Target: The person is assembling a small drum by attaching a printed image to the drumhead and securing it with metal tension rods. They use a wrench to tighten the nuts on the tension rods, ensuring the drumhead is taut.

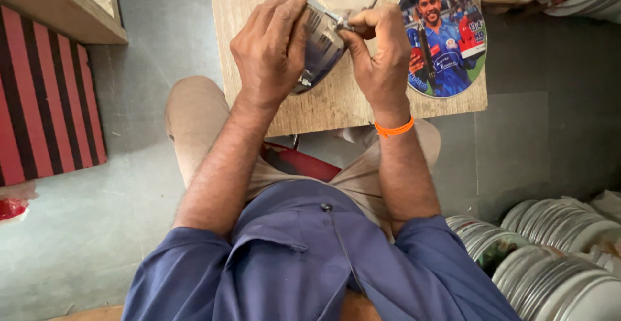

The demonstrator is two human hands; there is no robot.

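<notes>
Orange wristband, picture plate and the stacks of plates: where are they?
Orange wristband [394, 128], head view, on the band across the right wrist.
Picture plate [446, 62], head view, on its blue printed middle.
Stacks of plates [556, 256], head view, on the plate rims.

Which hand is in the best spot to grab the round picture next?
Probably the right hand: it is right beside the round picture. The left hand is farther away, holding the shiny disc.

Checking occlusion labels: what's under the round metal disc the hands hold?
Under the round metal disc lies the small wooden board, with a printed round plate beside it. The left hand and right hand hide the disc's lower edge.
</notes>
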